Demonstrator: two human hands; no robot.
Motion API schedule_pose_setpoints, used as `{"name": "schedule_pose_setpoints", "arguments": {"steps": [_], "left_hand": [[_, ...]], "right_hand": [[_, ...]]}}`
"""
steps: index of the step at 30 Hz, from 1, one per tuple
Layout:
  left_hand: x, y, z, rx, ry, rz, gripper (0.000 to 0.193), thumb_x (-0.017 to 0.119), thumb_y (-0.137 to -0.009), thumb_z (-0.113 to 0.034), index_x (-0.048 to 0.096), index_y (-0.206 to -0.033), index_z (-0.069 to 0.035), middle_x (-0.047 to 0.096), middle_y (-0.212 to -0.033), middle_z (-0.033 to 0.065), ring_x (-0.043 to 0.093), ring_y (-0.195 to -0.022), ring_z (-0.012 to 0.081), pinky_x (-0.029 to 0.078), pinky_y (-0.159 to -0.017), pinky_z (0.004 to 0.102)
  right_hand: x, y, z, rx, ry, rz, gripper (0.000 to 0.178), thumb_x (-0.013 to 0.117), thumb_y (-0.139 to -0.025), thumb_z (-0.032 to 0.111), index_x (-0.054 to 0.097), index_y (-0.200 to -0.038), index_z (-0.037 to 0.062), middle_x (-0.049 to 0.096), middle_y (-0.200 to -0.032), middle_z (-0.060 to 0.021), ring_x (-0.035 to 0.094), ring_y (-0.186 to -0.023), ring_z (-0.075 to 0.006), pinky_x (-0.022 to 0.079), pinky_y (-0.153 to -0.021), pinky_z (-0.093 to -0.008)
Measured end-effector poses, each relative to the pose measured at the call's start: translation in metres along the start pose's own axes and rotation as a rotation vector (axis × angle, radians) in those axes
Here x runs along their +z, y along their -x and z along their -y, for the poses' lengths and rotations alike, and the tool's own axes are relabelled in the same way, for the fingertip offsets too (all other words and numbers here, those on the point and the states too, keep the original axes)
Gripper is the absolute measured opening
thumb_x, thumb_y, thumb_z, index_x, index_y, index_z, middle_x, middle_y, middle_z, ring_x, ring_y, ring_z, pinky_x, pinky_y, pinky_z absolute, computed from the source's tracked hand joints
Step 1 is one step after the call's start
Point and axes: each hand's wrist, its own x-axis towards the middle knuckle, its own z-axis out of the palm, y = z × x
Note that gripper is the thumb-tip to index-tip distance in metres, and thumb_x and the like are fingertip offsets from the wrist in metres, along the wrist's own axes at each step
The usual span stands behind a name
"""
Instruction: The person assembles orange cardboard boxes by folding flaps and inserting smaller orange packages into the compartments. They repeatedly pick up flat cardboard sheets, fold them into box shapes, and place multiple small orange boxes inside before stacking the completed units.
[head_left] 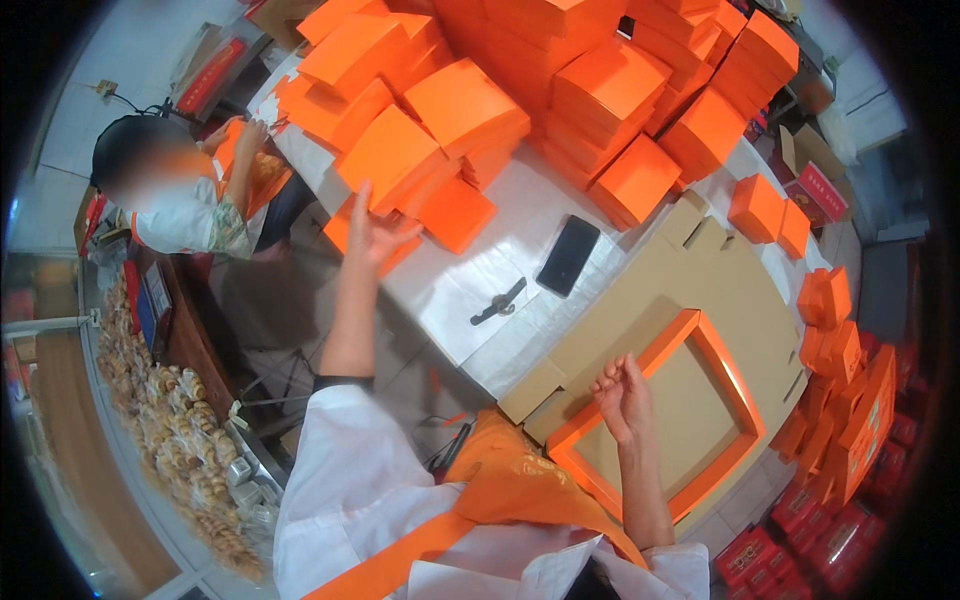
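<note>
An orange box lid (452, 212) lies at the near edge of the orange box pile (560, 90) on the table (470, 300). The left hand (375, 232) reaches it with fingers spread, grasping nothing. It looks light, stiff cardboard, best pinched by an edge. The right hand (622, 395), loosely curled and empty, hovers over the orange-rimmed tray (730, 375).
</note>
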Motion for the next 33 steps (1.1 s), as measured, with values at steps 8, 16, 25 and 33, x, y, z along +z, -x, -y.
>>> {"name": "schedule_pose_setpoints", "arguments": {"steps": [8, 16, 25, 33], "left_hand": [[0.025, 0.008, 0.02, 0.139, 0.318, -0.123, 0.08, 0.064, -0.072, -0.046, 0.022, -0.133, -0.016, 0.022, -0.136, 0.0135, 0.021, -0.124, 0.0358, 0.021, -0.099, 0.0537], [0.023, -0.006, 0.038, 0.344, 0.263, -0.133, 0.062, 0.06, -0.072, -0.052, 0.036, -0.121, -0.023, 0.037, -0.11, 0.0055, 0.038, -0.092, 0.019, 0.034, -0.073, 0.0335], [0.021, 0.018, 0.048, 0.274, 0.165, -0.408, 0.061, 0.054, -0.07, -0.055, 0.038, -0.117, -0.018, 0.042, -0.108, 0.0064, 0.041, -0.091, 0.0189, 0.033, -0.072, 0.0335], [-0.032, 0.103, 0.1, 0.481, -0.099, -0.008, 0.046, 0.048, -0.082, -0.039, 0.045, -0.117, -0.008, 0.05, -0.109, 0.0074, 0.046, -0.104, 0.0236, 0.036, -0.093, 0.0445]], "right_hand": [[-0.026, 0.008, -0.012, 0.003, -0.046, -0.103, 0.02, 0.045, -0.092, 0.027, 0.048, -0.079, 0.0117, 0.049, -0.07, 0.0, 0.045, -0.062, -0.0119, 0.042, -0.063, -0.0287], [-0.044, 0.015, -0.016, -0.043, -0.044, -0.114, 0.021, 0.046, -0.092, 0.027, 0.049, -0.079, 0.0114, 0.05, -0.07, 0.0, 0.046, -0.062, -0.0116, 0.042, -0.062, -0.0292], [-0.051, 0.022, -0.026, -0.035, -0.042, -0.132, 0.02, 0.045, -0.092, 0.026, 0.047, -0.08, 0.0107, 0.049, -0.069, -0.0007, 0.046, -0.063, -0.0121, 0.039, -0.062, -0.0278], [-0.055, 0.002, -0.04, -0.082, 0.325, -0.108, 0.022, 0.047, -0.091, 0.03, 0.051, -0.093, 0.0085, 0.053, -0.086, -0.0022, 0.047, -0.075, -0.0101, 0.04, -0.068, -0.0254]]}}
